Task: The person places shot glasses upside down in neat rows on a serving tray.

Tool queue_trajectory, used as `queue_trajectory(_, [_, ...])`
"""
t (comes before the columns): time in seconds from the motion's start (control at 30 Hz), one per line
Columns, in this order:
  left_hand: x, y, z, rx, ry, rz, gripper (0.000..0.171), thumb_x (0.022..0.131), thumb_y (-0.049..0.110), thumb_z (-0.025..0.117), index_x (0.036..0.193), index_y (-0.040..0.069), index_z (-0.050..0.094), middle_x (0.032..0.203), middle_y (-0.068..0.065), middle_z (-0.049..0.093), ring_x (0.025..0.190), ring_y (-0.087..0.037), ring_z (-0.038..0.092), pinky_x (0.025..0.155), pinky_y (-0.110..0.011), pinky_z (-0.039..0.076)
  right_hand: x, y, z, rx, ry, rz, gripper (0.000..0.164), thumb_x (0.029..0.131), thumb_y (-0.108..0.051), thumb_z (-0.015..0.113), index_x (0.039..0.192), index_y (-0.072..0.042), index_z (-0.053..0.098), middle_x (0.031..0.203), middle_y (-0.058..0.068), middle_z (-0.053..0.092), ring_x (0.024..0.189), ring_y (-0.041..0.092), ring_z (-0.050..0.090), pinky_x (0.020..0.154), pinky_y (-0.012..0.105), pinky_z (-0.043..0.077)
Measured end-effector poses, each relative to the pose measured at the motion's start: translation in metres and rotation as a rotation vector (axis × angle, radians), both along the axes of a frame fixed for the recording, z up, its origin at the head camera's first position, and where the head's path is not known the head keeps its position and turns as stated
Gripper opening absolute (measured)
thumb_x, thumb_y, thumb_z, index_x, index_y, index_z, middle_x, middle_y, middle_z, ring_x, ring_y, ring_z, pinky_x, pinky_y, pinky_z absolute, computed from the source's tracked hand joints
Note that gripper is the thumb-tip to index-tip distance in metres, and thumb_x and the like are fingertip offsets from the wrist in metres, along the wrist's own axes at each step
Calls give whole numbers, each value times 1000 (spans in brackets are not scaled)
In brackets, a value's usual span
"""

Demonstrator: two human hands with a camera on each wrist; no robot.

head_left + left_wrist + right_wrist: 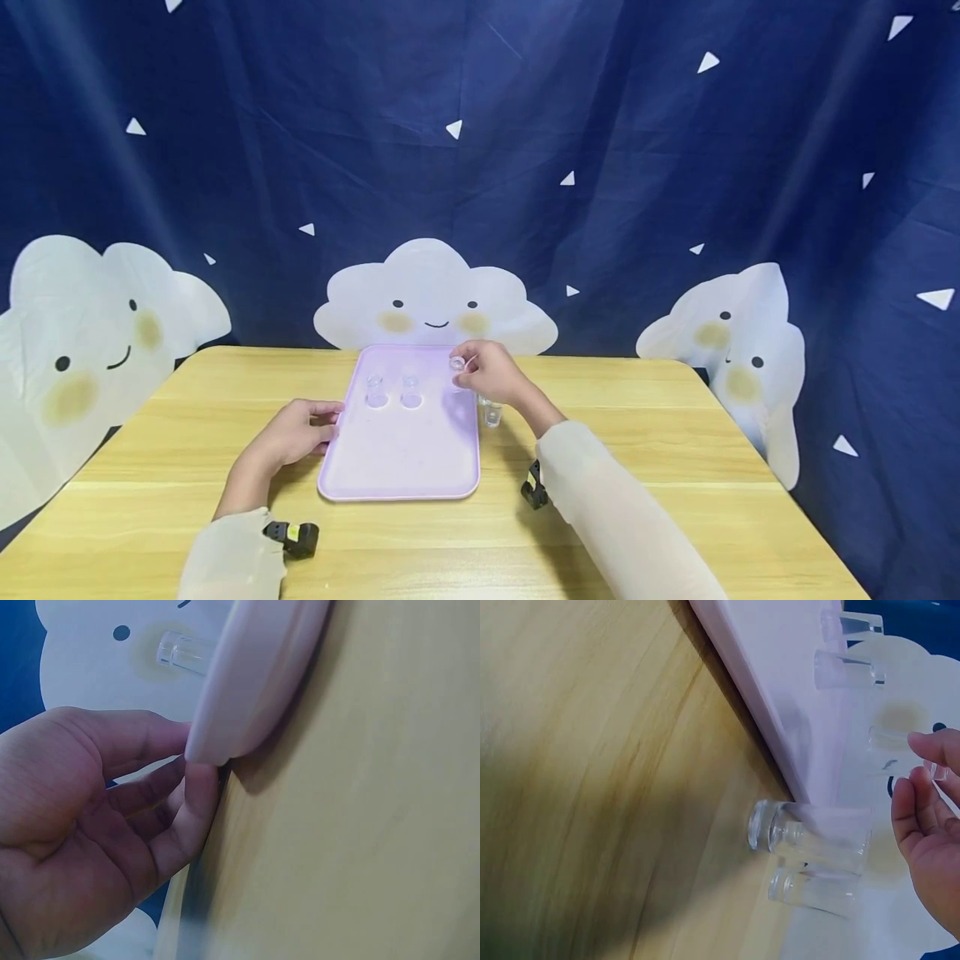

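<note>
My right hand [491,372] holds a small clear shot glass [457,363] by its end, over the back right corner of the pale purple tray [401,458]. The glass's far part is faint in the right wrist view. Two more clear glasses, a left one [376,392] and a middle one [411,392], stand upside down on the back part of the tray. At the tray's left edge, my left hand [296,429] grips the rim; in the left wrist view one fingertip [201,784] is under it.
Upright clear glasses, a larger one [810,834] and a smaller one [814,891], stand on the wooden table [615,500] just right of the tray. A dark blue curtain [525,125] with clouds hangs behind the table's back edge.
</note>
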State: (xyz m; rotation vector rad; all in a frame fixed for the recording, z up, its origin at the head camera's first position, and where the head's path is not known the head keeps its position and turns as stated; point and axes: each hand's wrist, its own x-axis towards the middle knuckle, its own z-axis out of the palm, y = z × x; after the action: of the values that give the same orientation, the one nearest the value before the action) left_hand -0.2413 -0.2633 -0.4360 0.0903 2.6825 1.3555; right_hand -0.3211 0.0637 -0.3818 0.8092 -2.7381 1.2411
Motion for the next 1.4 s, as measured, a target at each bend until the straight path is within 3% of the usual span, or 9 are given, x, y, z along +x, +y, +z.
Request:
queue_trajectory(0.5, [0,0,1,-2,0,0,43,96,-5,60,138,-13,55,124,-29,63,94,-24,66,75,-34,63,-10,-20,-5,161,-30,10,22,83,3,78,104,2,71,97,11,73,84,17,66,78,26,56])
queue_trajectory(0.83, [-1,1,2,-7,4,-4,43,95,-4,60,138,-13,56,124,-29,64,93,-24,66,74,-33,62,-5,-29,-1,346,8,-9,24,82,3,76,105,4,74,99,12,73,92,21,63,88,34,56])
queue_trajectory(1.0, [-1,0,2,-10,9,-6,44,95,-4,60,138,-13,56,125,-29,63,93,-24,66,74,-32,62,-5,-32,0,409,3,-19,15,84,4,73,99,1,75,93,9,74,83,17,60,79,28,54])
queue_trajectory(1.1, [-1,0,2,-16,6,-10,44,95,-4,60,138,-13,55,125,-30,63,94,-24,66,74,-33,63,-7,-32,-1,422,-6,-21,9,83,6,71,85,-3,74,86,6,72,74,14,55,70,23,48])
queue_trajectory(1.23, [0,0,2,-17,-3,-4,43,96,-4,60,138,-13,55,125,-30,63,94,-24,66,75,-34,63,-8,-33,-2,437,-1,-13,28,82,8,69,64,-10,57,66,-2,56,61,11,43,59,21,37])
queue_trajectory(1.33, [-1,0,1,-12,-4,1,43,96,-4,60,138,-13,55,125,-30,63,95,-25,66,75,-34,63,-9,-34,-3,452,9,-7,42,82,8,69,58,-14,42,56,-5,39,55,10,35,54,21,31])
queue_trajectory(1.4, [-1,1,1,-7,-5,3,43,96,-4,60,138,-13,55,125,-30,63,94,-25,66,75,-34,63,-9,-34,-3,462,1,-4,43,82,7,68,59,-13,39,57,-4,36,56,10,33,55,22,30])
